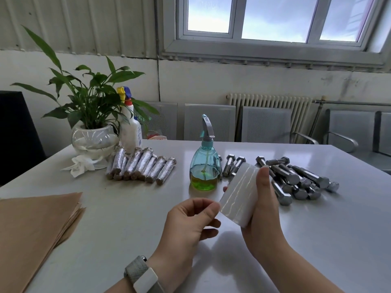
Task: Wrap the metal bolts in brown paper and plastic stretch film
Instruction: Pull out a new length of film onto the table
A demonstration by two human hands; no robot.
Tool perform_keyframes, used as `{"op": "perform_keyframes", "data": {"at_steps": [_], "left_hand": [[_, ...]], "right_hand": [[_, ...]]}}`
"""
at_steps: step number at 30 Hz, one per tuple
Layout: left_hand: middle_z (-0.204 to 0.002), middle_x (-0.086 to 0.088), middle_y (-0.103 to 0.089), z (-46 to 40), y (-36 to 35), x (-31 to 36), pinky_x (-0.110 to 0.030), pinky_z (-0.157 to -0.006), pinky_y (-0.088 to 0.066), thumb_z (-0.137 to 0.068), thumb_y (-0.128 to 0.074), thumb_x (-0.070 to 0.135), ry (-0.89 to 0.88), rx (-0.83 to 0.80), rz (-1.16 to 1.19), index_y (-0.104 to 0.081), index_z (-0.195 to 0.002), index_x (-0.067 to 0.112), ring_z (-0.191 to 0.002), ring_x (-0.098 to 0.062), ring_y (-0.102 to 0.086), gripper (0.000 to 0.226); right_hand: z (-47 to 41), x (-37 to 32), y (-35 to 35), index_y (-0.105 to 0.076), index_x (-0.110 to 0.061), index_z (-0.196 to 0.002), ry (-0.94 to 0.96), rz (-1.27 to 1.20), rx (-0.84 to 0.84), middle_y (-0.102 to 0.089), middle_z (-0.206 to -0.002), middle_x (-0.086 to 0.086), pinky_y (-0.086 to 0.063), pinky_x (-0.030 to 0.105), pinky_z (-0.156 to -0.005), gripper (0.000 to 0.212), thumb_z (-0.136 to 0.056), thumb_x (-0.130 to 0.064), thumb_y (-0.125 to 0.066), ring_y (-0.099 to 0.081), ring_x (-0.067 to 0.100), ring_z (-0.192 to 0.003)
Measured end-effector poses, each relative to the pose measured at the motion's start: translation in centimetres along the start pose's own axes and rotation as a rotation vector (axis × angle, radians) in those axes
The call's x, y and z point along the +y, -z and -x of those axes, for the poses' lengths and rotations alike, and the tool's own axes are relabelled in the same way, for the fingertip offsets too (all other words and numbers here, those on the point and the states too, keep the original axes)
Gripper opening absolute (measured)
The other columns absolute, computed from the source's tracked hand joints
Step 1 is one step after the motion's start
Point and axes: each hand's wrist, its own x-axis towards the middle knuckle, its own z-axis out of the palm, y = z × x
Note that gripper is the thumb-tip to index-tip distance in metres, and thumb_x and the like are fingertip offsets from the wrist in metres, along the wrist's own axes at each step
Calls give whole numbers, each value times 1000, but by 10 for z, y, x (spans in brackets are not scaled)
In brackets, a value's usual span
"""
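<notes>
My right hand grips a white roll of plastic stretch film above the middle of the white table. My left hand is just left of the roll, with finger and thumb pinching at its near edge. A pile of bare metal bolts lies behind the roll at the right. Several wrapped bolts lie in a row at the back left. A stack of brown paper sheets sits at the left front.
A blue spray bottle with green liquid stands just behind my hands. A potted plant in a glass bowl, a white spray bottle and a crumpled tissue stand at the back left. Metal chairs line the wall.
</notes>
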Motion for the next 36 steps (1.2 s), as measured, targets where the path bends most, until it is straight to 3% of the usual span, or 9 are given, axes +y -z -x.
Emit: {"op": "perform_keyframes", "data": {"at_steps": [5,8,12,16,21,24,26,30,36], "left_hand": [[-63,-7,-62,-2,-1,3,-24,-53,-53,-79,-72,11,77,-58,33,-70,-81,0,-55,-14,-61,12],[-62,-6,-60,-4,2,5,-24,-53,-53,-86,-66,13,85,-86,-22,-67,-82,1,-55,-13,-59,13],[-62,-3,-61,-6,6,4,-26,-54,-52,-91,-62,20,-35,-49,-170,-64,-85,6,-56,-14,-59,16],[-79,5,-69,-6,9,2,-28,-58,-54,-79,-74,28,-175,-82,-253,-70,-93,19,-69,-16,-67,17],[-69,-6,-65,-9,9,1,-24,-51,-51,-62,-81,24,66,-144,51,-74,-76,14,-62,-16,-65,19],[-66,-9,-64,-11,9,-2,-23,-50,-51,-56,-81,22,79,-129,86,-75,-72,10,-57,-15,-64,21],[-64,-10,-63,-10,7,-4,-23,-50,-52,-54,-81,24,60,-114,84,-75,-72,8,-55,-15,-62,24],[-61,-9,-60,-8,6,-5,-23,-51,-52,-63,-77,25,13,-119,27,-74,-73,7,-55,-12,-58,21],[-58,-1,-54,-8,7,1,-24,-47,-49,-91,-61,22,8,-174,-209,-66,-83,7,-45,-15,-51,18]], "right_hand": [[1,0,0,-60,-27,-111,8,17,-5,-62,-111,22,-57,51,-82,72,-61,-80,-61,-64,38,-102],[1,-2,-1,-61,-27,-107,23,40,-20,-61,-111,23,-54,58,-86,77,-54,-83,-64,-63,39,-102],[0,-5,-1,-61,-25,-104,48,30,-9,-61,-101,18,-52,58,-85,71,-59,-80,-61,-62,35,-96],[0,-7,2,-60,-26,-106,51,36,-13,-61,-106,20,-52,58,-87,61,-69,-74,-57,-62,38,-101],[2,-7,0,-60,-24,-112,31,60,-68,-63,-108,22,-57,54,-80,84,-52,-82,-66,-65,36,-98],[3,-6,-1,-58,-22,-117,34,73,-69,-61,-113,24,-58,53,-78,93,-49,-84,-67,-64,40,-103],[3,-6,-2,-58,-20,-117,38,76,-61,-59,-114,27,-58,52,-77,88,-55,-82,-64,-63,41,-102],[2,-5,-1,-59,-22,-113,53,100,-33,-59,-112,28,-55,59,-82,93,-47,-88,-63,-61,45,-105],[3,-6,-1,-60,-22,-110,60,103,-45,-59,-109,29,-54,59,-79,88,-50,-87,-63,-62,45,-101]]}}
